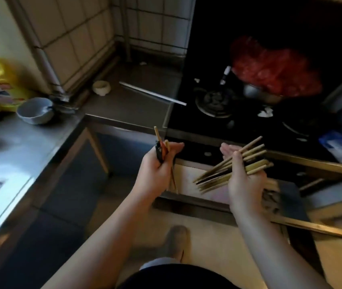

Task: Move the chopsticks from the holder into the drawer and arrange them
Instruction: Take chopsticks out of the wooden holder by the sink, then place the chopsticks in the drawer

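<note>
The left hand [157,170] was curled round a small bunch of mixed chopsticks [167,146], gripping them upright with their tops standing above the fist. I counted three: one pale wooden, one black and one with an orange part, though blur made this unsure. They were probably kept apart as the odd ones, to be matched later.

Just beside it, the right hand [243,178] lay palm up, fingers and thumb folded over a fanned bundle of pale wooden chopsticks [253,156]. At least seven ends showed; an exact count was not possible. Holding them flat across the palm would let the ends be evened before laying them down.

Directly under both hands sat the open drawer with a pale floor [195,184]. More stick-like things lay in it under the right wrist, too blurred to count. The sorting step seemed under way, with nothing yet being set down. No holder could be made out.

Beyond the right hand was one black gas burner [214,103].
</note>
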A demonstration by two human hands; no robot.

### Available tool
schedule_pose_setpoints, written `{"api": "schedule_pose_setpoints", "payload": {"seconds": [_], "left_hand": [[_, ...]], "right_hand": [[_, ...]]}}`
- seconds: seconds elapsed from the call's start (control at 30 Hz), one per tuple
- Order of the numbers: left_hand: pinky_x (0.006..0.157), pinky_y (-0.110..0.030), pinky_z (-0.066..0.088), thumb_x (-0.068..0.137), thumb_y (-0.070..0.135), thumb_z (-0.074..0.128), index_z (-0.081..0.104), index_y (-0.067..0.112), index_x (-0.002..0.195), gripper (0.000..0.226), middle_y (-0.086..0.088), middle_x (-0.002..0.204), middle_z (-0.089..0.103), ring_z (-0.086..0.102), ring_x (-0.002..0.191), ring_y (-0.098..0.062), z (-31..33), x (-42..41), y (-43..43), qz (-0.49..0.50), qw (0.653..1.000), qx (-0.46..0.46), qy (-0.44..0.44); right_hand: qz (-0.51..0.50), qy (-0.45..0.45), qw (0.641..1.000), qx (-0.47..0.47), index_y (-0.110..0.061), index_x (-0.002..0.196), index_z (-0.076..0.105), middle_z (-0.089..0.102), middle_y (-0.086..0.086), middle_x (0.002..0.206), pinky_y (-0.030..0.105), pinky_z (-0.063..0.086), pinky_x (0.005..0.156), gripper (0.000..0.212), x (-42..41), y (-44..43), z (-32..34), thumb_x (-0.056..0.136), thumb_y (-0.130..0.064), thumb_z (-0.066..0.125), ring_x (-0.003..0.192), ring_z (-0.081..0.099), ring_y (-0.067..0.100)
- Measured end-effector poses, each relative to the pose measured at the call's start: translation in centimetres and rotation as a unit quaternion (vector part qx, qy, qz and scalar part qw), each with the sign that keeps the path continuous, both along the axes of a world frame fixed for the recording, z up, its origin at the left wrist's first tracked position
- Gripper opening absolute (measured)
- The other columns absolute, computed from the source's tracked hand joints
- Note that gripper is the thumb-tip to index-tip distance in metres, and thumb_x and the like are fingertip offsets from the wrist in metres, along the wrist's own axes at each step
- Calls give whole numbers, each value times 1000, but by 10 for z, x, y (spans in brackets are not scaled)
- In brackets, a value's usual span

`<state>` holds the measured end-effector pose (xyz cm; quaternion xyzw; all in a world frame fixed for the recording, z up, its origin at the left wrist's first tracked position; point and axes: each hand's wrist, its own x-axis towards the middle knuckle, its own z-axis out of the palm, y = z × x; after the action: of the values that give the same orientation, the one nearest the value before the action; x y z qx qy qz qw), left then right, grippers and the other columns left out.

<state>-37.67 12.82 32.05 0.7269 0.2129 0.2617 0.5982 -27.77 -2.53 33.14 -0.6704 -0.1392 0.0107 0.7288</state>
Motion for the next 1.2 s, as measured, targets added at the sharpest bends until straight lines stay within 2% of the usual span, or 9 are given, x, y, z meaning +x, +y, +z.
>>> {"api": "schedule_pose_setpoints", "payload": {"seconds": [0.17, 0.37, 0.5, 0.6, 0.7, 0.83, 0.93, 1.07, 1.2], "left_hand": [[106, -41, 45, 100, 24, 50, 68, 20, 115, 24, 15, 114, 70, 60, 114, 1, -17, 84, -6, -62, 995, -65, 33], [101, -24, 45, 101, 23, 49, 67, 17, 116, 24, 14, 113, 70, 60, 112, 5, -49, 179, -3, -97, 990, -70, 68], [89, -4, 41, 102, 20, 49, 65, 14, 119, 25, 21, 112, 66, 58, 110, 11, -70, 216, -7, -114, 986, -70, 96], [83, -2, 41, 101, 20, 50, 65, 14, 120, 25, 21, 110, 66, 58, 105, 13, -88, 235, -12, -124, 983, -61, 125], [78, -3, 43, 101, 19, 50, 65, 14, 119, 24, 18, 104, 66, 59, 96, 16, -110, 249, -22, -128, 977, -65, 155], [66, -17, 45, 100, 29, 52, 66, 20, 116, 23, -8, 92, 71, 59, 72, -3, -148, 269, -42, -116, 968, -81, 208], [52, -16, 41, 100, 28, 52, 66, 16, 115, 24, 7, 65, 58, 49, 48, 4, -185, 282, -56, -114, 960, -78, 242], [84, -14, 48, 100, 24, 52, 68, 16, 113, 22, 13, 101, 70, 64, 94, 5, -242, 296, -73, -103, 954, -93, 264], [87, -5, 45, 100, 25, 53, 67, 15, 114, 22, 15, 105, 68, 62, 101, 5, -296, 303, -86, -97, 944, -96, 302]], "right_hand": [[-48, 13, 997, -60, -4, 109, 64, 71, 1, 110, 24, 55, 87, 21, 66, -21, -9, 99, -12, 47, 107, 67, 15], [-85, 30, 988, -127, -27, 100, 68, 73, 1, 107, 47, 49, 99, 21, 150, -27, -37, 100, -18, 48, 106, 67, 15], [-97, 46, 984, -142, -14, 106, 67, 72, 2, 109, 48, 51, 98, 20, 184, -34, -57, 100, -17, 48, 107, 67, 15], [-105, 54, 982, -145, -7, 110, 66, 71, 5, 110, 49, 50, 98, 23, 202, -39, -73, 100, -16, 47, 108, 67, 16], [-119, 78, 979, -149, -8, 111, 65, 71, 5, 111, 48, 50, 99, 22, 218, -46, -93, 100, -15, 48, 108, 67, 17], [-120, 116, 970, -177, -15, 109, 66, 71, 3, 111, 50, 48, 99, 24, 238, -56, -138, 97, -30, 52, 109, 66, 19], [-139, 187, 949, -211, -17, 116, 61, 70, -3, 111, 38, 53, 95, 46, 249, -59, -176, 87, -52, 56, 105, 66, 10], [-137, 247, 930, -233, -33, 94, 58, 63, -19, 85, 1, 45, 68, 2, 258, -61, -223, 94, -34, 56, 77, 59, -18], [-114, 277, 920, -254, -35, 76, 55, 62, -17, 70, 6, 46, 59, 20, 262, -62, -275, 95, -33, 55, 67, 61, -14]]}}
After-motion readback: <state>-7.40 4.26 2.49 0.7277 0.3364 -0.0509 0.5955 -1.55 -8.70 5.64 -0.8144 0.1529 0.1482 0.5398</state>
